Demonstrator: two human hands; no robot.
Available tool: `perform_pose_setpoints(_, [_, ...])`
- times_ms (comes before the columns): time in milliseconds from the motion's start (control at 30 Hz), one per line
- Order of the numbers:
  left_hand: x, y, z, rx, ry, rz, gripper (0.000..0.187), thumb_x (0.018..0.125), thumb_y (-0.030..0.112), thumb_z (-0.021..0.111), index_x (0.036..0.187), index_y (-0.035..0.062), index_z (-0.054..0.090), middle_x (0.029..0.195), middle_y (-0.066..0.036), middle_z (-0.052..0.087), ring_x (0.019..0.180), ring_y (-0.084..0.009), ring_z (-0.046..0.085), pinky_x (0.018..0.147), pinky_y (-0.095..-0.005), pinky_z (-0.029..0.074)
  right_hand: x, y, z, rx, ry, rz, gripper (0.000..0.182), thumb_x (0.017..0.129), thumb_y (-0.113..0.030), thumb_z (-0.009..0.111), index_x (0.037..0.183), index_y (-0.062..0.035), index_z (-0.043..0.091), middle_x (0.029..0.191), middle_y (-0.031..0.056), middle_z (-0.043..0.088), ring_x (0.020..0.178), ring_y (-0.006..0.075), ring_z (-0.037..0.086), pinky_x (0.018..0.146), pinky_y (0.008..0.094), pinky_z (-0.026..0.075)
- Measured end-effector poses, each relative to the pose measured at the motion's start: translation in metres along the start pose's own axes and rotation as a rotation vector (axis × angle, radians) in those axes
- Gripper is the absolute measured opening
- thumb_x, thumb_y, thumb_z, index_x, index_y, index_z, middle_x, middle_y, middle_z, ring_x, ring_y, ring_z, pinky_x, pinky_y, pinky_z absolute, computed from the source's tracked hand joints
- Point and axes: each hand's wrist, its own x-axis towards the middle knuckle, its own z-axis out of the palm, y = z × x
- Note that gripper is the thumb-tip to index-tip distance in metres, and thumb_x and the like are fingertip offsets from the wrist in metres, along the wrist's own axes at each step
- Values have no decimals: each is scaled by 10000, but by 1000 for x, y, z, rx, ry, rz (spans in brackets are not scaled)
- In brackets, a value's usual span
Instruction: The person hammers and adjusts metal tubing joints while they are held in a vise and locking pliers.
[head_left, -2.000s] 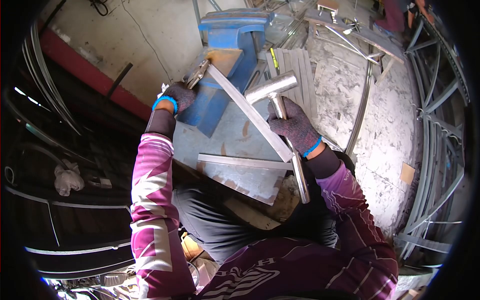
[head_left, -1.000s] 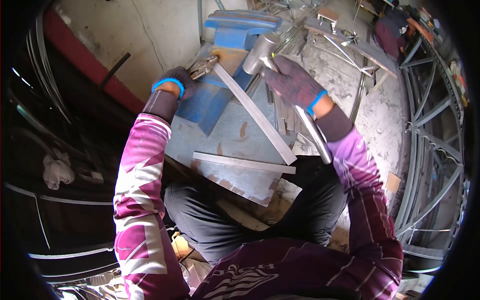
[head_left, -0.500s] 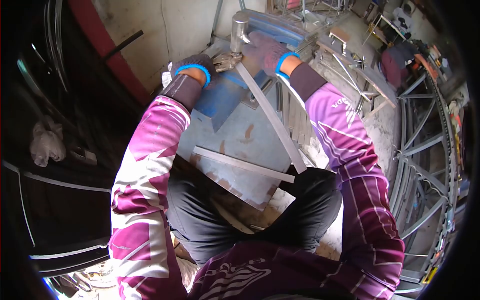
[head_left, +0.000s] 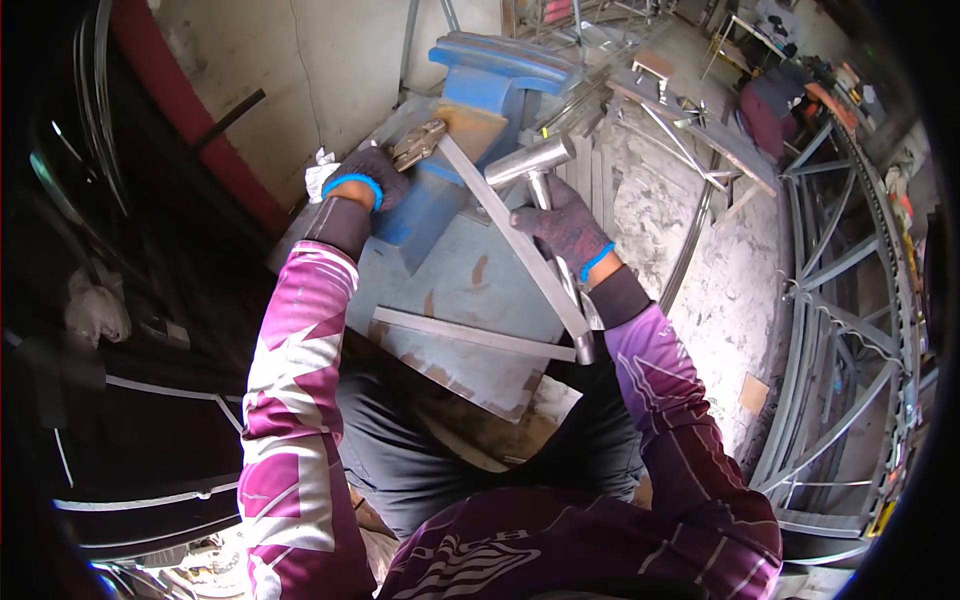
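My gloved left hand (head_left: 366, 178) grips locking pliers (head_left: 417, 144) clamped on the far end of a long flat metal strip (head_left: 512, 238), which rests on the orange top of a blue anvil block (head_left: 470, 105). My gloved right hand (head_left: 562, 222) holds a steel hammer (head_left: 530, 160) by its metal handle. The hammer head is lifted just to the right of the strip, near the anvil. A second flat strip (head_left: 470, 334) lies crosswise on the blue steel plate (head_left: 450, 270) near my knees.
More flat strips (head_left: 592, 165) lie stacked right of the anvil. Curved metal frames (head_left: 840, 300) lean along the right side. A pale wall with a red band (head_left: 190, 110) stands at the left. Scrap bars and frames (head_left: 680, 110) crowd the far floor.
The hammer came down onto the strip end on the anvil half a second ago and has now risen back to the right. My left hand stays on the pliers.
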Motion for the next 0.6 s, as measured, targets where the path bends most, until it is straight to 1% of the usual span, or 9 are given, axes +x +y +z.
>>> perform_pose_setpoints(67, [7, -5, 6, -48, 2, 25, 475, 774, 304, 591, 1154, 44, 703, 1156, -206, 698, 1123, -388, 657, 933, -462, 515, 2, 19, 10, -32, 47, 35, 503, 715, -221, 844, 1098, -18, 589, 846, 42, 627, 773, 167, 614, 741, 336, 523])
perform_pose_setpoints(133, [20, -18, 19, -124, -8, 59, 472, 789, 312, 576, 1133, 12, 697, 1147, -255, 681, 1127, -411, 642, 939, -464, 506, 1, 18, 20, 177, 47, 58, 461, 701, -191, 835, 1047, -24, 579, 877, 51, 618, 784, 169, 611, 742, 337, 521])
perform_pose_setpoints(167, [26, -26, 27, -88, 51, 70, 475, 808, 334, 563, 1104, -14, 695, 1150, -298, 658, 1128, -439, 624, 944, -474, 497, -1, 17, 20, 109, 81, 85, 418, 696, -146, 814, 1017, -32, 572, 870, 49, 616, 782, 150, 607, 732, 325, 521])
perform_pose_setpoints(267, [46, -42, 47, -108, 85, 26, 485, 824, 361, 549, 1084, -22, 693, 1148, -314, 648, 1129, -452, 612, 956, -481, 486, -21, 23, 16, 189, 117, 70, 402, 693, -111, 796, 1017, -36, 570, 835, 43, 611, 774, 142, 606, 718, 312, 520])
perform_pose_setpoints(300, [25, -28, 25, -144, 32, -23, 509, 826, 382, 546, 1107, -20, 683, 1173, -313, 637, 1149, -463, 597, 980, -491, 472, -31, 25, 14, 183, 126, 81, 402, 693, -111, 796, 1017, -36, 570, 835, 43, 611, 774, 142, 606, 718, 312, 520])
perform_pose_setpoints(400, [7, -12, 12, -89, 31, -53, 503, 825, 356, 548, 1193, 34, 665, 1248, -283, 622, 1194, -467, 572, 1015, -500, 460, -65, 31, -3, 351, 219, 147, 354, 704, -39, 775, 979, -60, 552, 791, -11, 542, 749, 121, 579, 700, 303, 517])
perform_pose_setpoints(433, [0, -4, 10, -71, 43, -59, 496, 823, 350, 553, 1198, 47, 667, 1251, -276, 624, 1201, -456, 572, 1017, -496, 462, -72, 34, -12, 379, 249, 158, 324, 723, -20, 766, 962, -74, 555, 801, -13, 573, 752, 115, 586, 701, 301, 522])
perform_pose_setpoints(533, [-1, 0, 13, -75, 48, -36, 489, 818, 342, 567, 1207, 66, 669, 1259, -258, 627, 1220, -430, 570, 1014, -493, 467, -74, 52, -43, 235, 389, 84, 310, 734, -33, 773, 956, -79, 561, 803, -2, 592, 739, 118, 589, 700, 297, 523])
perform_pose_setpoints(600, [-5, 3, 10, -62, 23, -48, 486, 821, 352, 567, 1207, 76, 673, 1261, -239, 634, 1225, -415, 569, 1012, -482, 471, -61, 57, -61, 27, 502, 141, 311, 739, -58, 764, 964, -48, 550, 809, 32, 611, 722, 145, 600, 661, 330, 521])
